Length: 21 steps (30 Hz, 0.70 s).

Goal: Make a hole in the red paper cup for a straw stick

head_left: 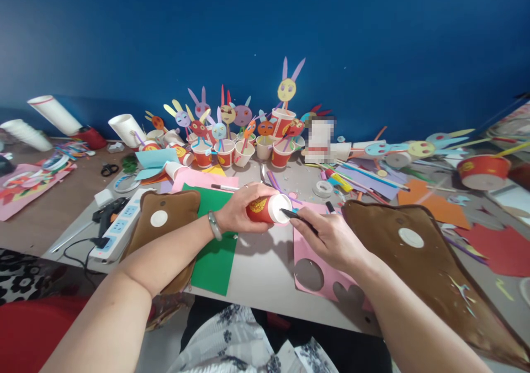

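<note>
My left hand (245, 207), a bangle at its wrist, is wrapped round a red paper cup (265, 209) with a gold print. The cup lies sideways in the air over the table, its white round end turned to the right. In my right hand (331, 235) is a dark pointed tool (292, 214), its tip touching or very close to that white end. My fingers cover the rest of the tool, so its kind does not show. Below the hands lie a green paper sheet (213, 262) and a pink paper sheet (304, 246) with round holes cut out.
Several paper cups with rabbit-faced figures (226, 153) stand along the blue wall. Brown cushions (161, 213) flank the work area on both sides. At the left are a power strip (124, 224) and a black glue gun (110, 210). A tape roll (322, 188) and coloured straws lie behind my right hand.
</note>
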Available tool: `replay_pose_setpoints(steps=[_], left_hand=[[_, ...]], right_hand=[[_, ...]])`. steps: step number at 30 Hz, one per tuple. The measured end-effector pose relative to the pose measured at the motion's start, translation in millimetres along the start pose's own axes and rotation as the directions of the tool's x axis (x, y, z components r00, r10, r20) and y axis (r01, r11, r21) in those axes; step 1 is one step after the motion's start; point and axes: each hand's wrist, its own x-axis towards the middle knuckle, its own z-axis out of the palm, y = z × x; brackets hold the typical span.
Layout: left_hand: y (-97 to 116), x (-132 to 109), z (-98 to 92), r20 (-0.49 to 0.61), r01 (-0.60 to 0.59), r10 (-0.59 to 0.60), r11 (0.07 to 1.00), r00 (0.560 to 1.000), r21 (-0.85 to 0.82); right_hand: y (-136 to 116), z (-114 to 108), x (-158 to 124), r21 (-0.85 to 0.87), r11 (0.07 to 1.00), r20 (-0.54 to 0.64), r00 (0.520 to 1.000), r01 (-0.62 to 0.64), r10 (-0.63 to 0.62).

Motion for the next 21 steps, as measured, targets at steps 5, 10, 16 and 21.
replay_pose_setpoints(steps=[5, 10, 16, 21], left_hand=[[1.8, 1.4, -0.3, 0.002, -0.004, 0.004, 0.999, 1.000, -0.032], [2.8, 0.8, 0.3, 0.014, 0.030, -0.029, 0.995, 0.999, -0.098], [-2.7, -3.8, 3.7, -0.058, 0.086, -0.101, 0.974, 0.993, -0.211], [-4.5, -3.5, 5.9, -0.072, 0.059, -0.075, 0.979, 0.995, -0.197]], right_hand=[[0.6, -2.4, -1.1, 0.051, 0.999, 0.024, 1.000, 0.008, -0.010], [-0.4, -2.9, -0.8, 0.096, 0.995, 0.034, 0.999, 0.012, -0.015], [1.9, -3.1, 2.4, 0.208, 0.977, -0.101, 0.993, -0.037, 0.059], [3.6, 2.3, 1.5, 0.252, 0.967, -0.224, 0.969, -0.044, 0.102]])
